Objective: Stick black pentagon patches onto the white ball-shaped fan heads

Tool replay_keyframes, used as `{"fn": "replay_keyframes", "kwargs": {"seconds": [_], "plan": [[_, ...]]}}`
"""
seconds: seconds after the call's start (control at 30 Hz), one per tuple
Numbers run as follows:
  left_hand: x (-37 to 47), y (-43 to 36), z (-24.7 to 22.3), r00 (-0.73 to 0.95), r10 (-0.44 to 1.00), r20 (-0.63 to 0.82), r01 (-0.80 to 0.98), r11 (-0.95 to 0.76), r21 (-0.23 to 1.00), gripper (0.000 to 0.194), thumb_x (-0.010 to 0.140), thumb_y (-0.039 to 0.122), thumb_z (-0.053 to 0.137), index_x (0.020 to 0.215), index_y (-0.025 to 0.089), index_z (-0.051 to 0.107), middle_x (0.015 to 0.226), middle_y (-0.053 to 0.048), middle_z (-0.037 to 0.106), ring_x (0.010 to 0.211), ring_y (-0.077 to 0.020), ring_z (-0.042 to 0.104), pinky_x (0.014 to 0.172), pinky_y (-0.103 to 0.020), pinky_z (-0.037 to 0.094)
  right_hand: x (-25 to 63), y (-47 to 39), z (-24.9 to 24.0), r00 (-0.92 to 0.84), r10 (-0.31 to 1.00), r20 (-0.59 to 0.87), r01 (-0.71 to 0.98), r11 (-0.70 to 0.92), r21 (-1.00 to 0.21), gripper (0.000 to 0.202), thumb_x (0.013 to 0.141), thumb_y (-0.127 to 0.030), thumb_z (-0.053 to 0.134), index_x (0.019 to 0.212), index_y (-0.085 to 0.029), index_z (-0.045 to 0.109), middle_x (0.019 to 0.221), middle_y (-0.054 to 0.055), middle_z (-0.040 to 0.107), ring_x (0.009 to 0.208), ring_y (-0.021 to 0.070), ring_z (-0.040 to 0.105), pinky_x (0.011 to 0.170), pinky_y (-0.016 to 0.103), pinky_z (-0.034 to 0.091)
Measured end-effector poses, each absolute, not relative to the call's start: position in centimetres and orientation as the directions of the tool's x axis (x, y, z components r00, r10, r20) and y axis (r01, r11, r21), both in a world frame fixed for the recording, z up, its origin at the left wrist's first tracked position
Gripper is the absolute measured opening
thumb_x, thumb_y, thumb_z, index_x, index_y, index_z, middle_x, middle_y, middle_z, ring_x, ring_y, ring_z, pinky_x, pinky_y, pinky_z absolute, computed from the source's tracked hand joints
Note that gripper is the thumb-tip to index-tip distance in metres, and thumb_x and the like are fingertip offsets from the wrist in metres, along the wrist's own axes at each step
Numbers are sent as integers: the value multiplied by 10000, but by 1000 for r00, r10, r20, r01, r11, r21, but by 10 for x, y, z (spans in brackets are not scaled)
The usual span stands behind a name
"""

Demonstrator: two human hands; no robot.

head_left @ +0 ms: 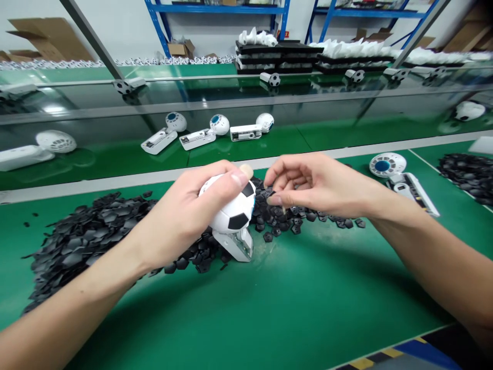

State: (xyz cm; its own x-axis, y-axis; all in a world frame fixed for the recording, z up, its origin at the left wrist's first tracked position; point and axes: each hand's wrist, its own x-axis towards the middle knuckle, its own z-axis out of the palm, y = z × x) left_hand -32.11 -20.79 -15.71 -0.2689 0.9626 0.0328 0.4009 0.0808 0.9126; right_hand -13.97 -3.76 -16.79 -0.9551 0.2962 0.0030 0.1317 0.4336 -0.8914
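Note:
My left hand is wrapped round a white ball-shaped device with black pentagon patches; its white rectangular base hangs below, near the green table. To the right of the ball, my right hand has its fingers curled, with thumb and index near each other. Whatever may be between those fingertips is too small to make out. Behind and beneath the hands lie small black pentagon pieces, and a larger pile of black pieces spreads on the left.
Another white device lies at the right, near a further black pile. Several devices, one of them a white unit, rest on the green belt beyond a pale rail. Black trays are stacked farther back.

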Motion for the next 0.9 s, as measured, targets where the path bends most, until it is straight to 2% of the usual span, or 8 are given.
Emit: {"fn": "replay_keyframes", "kwargs": {"seconds": [0.07,0.2,0.33,0.43,0.57,0.67,0.83,0.9], "plan": [[-326,-209,-155,-255,967,29,450,92,888,540,1007,682,548,857,204,749,716,-29,640,598,-156,479,525,-252,320,-139,-39,-165,-945,307,115,39,454,-890,198,931,-239,772,1088,-151,689,815,-3,720,714,116,697,654,216,540],[-334,-211,-149,-210,977,-22,527,133,839,578,1036,695,482,833,205,711,725,-29,618,613,-161,451,533,-249,306,-139,-48,-164,-884,343,318,-113,503,-857,106,944,-229,791,1007,-173,726,848,0,731,720,111,697,637,201,553],[-335,-213,-143,-193,979,-64,546,161,822,573,1030,697,482,762,207,608,732,-25,576,619,-171,448,544,-262,344,-140,-55,-166,-777,392,493,-174,619,-766,84,910,-254,860,943,-197,808,823,-3,769,671,107,690,611,199,572],[-335,-213,-141,-206,976,-73,530,173,830,566,1024,697,492,742,211,556,732,-26,556,623,-182,463,540,-271,367,-140,-56,-167,-730,360,582,-230,672,-704,96,879,-271,901,950,-238,846,850,0,797,663,133,701,630,251,615],[-334,-214,-143,-196,979,-62,538,161,828,542,1024,684,497,780,211,595,784,-34,585,664,-191,482,549,-274,367,-139,-58,-166,-706,262,658,-332,698,-634,150,868,-211,911,980,-290,851,881,-15,811,715,155,734,710,290,638],[-334,-215,-144,-196,976,-96,511,185,839,506,1011,657,530,771,215,586,759,-21,582,631,-181,494,539,-262,393,-138,-61,-165,-703,225,675,-343,724,-599,139,890,-194,888,981,-291,846,880,-15,816,729,162,746,702,294,622],[-338,-219,-143,-161,962,-222,485,273,831,498,1007,655,529,777,221,610,558,7,573,459,-161,500,472,-246,405,-138,-62,-162,-709,275,650,-287,729,-622,55,918,-337,875,936,-294,846,870,-3,817,712,181,744,697,321,630],[-342,-221,-140,-99,948,-303,443,314,840,507,1000,679,547,790,223,620,525,7,597,434,-169,543,481,-244,449,-138,-62,-161,-696,310,648,-263,729,-632,128,932,-389,861,854,-290,838,814,-3,806,666,172,724,686,315,631]]}}
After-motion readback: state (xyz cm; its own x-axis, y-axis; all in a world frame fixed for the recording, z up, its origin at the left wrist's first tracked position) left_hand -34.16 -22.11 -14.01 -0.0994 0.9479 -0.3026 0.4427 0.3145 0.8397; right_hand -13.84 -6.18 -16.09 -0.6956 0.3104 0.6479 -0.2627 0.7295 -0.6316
